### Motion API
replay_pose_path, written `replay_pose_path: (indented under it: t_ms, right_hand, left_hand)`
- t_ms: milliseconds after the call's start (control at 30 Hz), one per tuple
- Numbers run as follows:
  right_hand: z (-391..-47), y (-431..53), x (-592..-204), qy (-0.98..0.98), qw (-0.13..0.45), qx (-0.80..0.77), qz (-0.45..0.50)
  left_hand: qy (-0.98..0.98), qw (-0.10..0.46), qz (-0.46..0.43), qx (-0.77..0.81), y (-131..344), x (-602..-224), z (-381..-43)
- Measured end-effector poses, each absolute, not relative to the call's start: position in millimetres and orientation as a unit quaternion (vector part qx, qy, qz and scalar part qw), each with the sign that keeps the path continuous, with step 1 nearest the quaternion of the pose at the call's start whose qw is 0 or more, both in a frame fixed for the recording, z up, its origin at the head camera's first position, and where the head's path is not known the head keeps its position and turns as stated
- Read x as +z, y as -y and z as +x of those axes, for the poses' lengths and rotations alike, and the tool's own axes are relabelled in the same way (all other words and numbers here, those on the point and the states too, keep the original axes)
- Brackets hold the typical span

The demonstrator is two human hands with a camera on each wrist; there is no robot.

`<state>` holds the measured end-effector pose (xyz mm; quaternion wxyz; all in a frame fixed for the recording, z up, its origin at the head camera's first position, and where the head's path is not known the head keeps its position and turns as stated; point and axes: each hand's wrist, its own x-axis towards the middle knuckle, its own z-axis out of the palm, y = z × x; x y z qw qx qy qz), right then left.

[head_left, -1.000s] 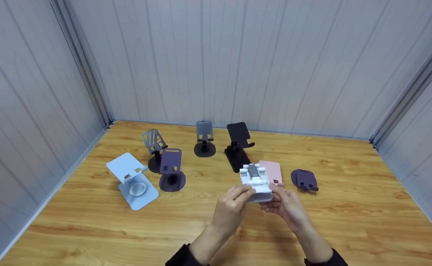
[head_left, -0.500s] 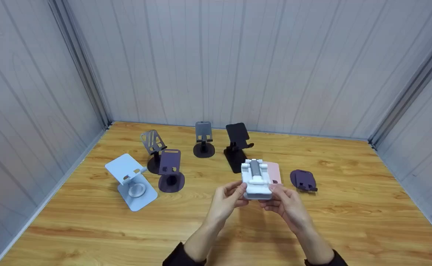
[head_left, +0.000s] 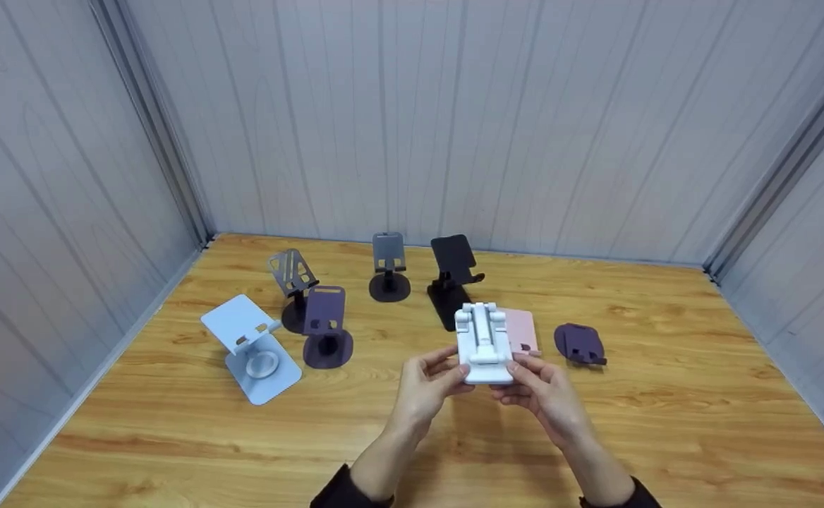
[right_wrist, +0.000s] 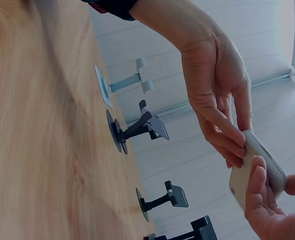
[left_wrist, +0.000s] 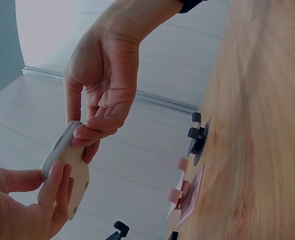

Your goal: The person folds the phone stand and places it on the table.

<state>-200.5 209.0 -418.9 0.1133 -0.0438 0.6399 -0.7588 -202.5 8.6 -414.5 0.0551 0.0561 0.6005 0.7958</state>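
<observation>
A white folded phone stand [head_left: 483,340] is held up above the table in the head view, its hinged arm lying along the upper face. My left hand [head_left: 420,389] pinches its near left corner, thumb on top and fingers beneath. At the near right corner my right hand [head_left: 547,396] grips it in the same way. Both wrist views show the stand's plain underside, as the white stand [left_wrist: 70,167] in the left wrist view. Just behind it on the table lies a pink folded stand [head_left: 523,328], partly covered by the white one.
A purple folded stand [head_left: 581,344] lies to the right. Upright stands are black [head_left: 454,257], grey [head_left: 389,250], slotted grey [head_left: 292,271], purple [head_left: 326,310] and light blue [head_left: 243,321], behind and left of the hands. Panel walls [head_left: 412,127] enclose the wooden table [head_left: 193,437].
The white stand has turned so its hinged side faces up more squarely. My left hand has shifted from gripping over its edge to pinching the left corner. The right hand has barely moved.
</observation>
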Motion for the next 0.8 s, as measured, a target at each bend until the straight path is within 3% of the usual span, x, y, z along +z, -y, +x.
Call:
replay_pose_path:
  t_ms: [433,500,600,700,800]
  right_hand:
    - [-202,-217,-420,-0.672,0.086,-0.735,-0.008]
    - [-203,-223,-419,-0.677,0.072,-0.732,0.007]
    - [-205,-237,-417,-0.690,0.049,-0.721,0.033]
    - [-206,-255,-415,-0.698,0.025,-0.712,0.070]
    - [-208,-276,-416,-0.702,0.010,-0.704,0.104]
  left_hand:
    - [-0.637,0.047,0.074,0.766,-8,-418,-204]
    - [-0.676,0.007,0.088,0.731,-2,-420,-207]
    - [-0.745,-0.096,0.090,0.653,15,-424,-218]
    - [-0.810,-0.204,0.069,0.546,36,-434,-239]
    - [-0.842,-0.267,0.044,0.467,62,-457,-273]
